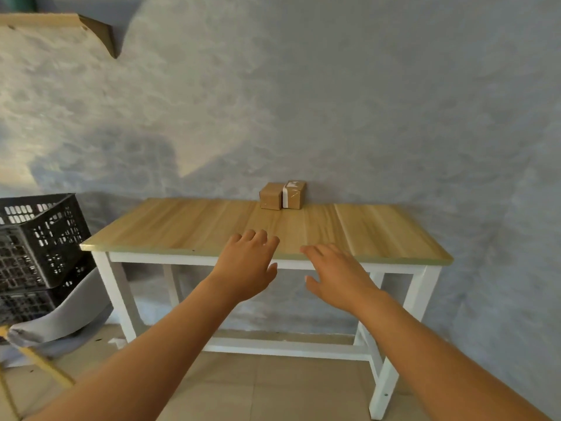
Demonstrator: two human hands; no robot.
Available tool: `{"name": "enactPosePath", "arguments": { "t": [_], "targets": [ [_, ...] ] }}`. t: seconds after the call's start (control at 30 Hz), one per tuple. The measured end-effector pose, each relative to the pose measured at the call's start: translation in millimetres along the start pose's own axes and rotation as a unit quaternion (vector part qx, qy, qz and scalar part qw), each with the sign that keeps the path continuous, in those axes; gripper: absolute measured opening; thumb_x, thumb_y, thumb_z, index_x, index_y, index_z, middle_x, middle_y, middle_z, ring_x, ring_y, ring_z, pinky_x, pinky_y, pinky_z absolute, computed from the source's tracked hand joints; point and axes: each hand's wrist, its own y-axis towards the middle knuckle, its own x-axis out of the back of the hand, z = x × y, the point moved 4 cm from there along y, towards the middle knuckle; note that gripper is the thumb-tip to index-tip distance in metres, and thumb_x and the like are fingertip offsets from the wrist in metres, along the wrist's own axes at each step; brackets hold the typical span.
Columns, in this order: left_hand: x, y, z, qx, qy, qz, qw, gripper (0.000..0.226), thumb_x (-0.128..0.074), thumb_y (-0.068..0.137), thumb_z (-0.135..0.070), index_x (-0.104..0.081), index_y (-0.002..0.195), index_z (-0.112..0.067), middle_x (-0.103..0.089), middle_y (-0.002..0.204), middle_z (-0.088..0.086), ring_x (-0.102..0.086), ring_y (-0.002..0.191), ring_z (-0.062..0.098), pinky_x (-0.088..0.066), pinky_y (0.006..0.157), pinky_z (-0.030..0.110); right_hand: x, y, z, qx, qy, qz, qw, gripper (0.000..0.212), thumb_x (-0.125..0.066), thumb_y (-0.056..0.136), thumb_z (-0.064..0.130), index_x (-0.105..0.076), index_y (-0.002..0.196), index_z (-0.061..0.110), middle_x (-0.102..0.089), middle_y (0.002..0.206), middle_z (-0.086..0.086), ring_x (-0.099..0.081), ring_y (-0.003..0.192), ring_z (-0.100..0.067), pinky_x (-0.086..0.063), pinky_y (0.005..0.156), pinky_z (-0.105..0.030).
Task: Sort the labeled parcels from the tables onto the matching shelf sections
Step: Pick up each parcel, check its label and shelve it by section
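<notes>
Head view: boxy cardboard parcel [282, 195] on wood-grain table [188, 226].

There was only the one view, from a camera worn on the person's head. It looked forward and down, facing the wall [334, 101] squarely, with the table [188, 229] standing close before it and seen from above its top. The wide lens bent the edges. Both forearms reached in from the bottom corners, so the camera sat just behind and above them. Floor [273, 387] filled the lower edge.
</notes>
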Motion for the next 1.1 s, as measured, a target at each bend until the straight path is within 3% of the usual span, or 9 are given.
{"name": "enactPosePath", "arguments": {
  "t": [0.23,0.6,0.87,1.1],
  "targets": [
    [-65.4,111.1,41.7,0.011,0.005,0.016,1.0,0.047,-0.042,0.099,-0.043,-0.041,0.141,-0.021,-0.052,0.131,0.001,-0.051,0.118,0.023,-0.04,0.1,0.036,-41.2,125.8,-64.6,0.018,-0.012,-0.015,1.0,0.053,-0.05,0.095,0.032,-0.038,0.146,0.02,-0.048,0.138,0.0,-0.043,0.126,-0.022,-0.039,0.102,-0.035],
    [-141.2,237.8,115.8,0.053,-0.005,0.046,0.998,0.046,-0.041,0.1,-0.043,-0.042,0.14,-0.021,-0.052,0.132,0.001,-0.052,0.118,0.022,-0.041,0.102,0.037,-98.6,281.6,-132.1,0.023,0.009,0.019,0.999,0.05,-0.049,0.097,0.034,-0.04,0.144,0.021,-0.046,0.141,0.001,-0.041,0.13,-0.019,-0.036,0.106,-0.032],
    [-202.6,324.7,161.5,0.028,-0.033,0.053,0.998,0.043,-0.042,0.099,-0.042,-0.043,0.138,-0.021,-0.052,0.133,0.0,-0.05,0.121,0.021,-0.038,0.103,0.035,-147.9,370.0,-190.9,-0.101,0.11,0.03,0.988,0.053,-0.055,0.094,0.033,-0.041,0.144,0.024,-0.049,0.139,0.002,-0.049,0.124,-0.021,-0.045,0.098,-0.037],
    [-239.4,397.4,203.9,0.004,-0.067,0.034,0.997,0.044,-0.041,0.1,-0.041,-0.042,0.14,-0.023,-0.05,0.133,0.0,-0.049,0.12,0.021,-0.037,0.101,0.033,-174.4,458.9,-242.4,-0.271,0.215,-0.033,0.938,0.053,-0.059,0.093,0.032,-0.044,0.141,0.016,-0.049,0.138,-0.009,-0.051,0.124,-0.026,-0.045,0.1,-0.038]
  ]
}}
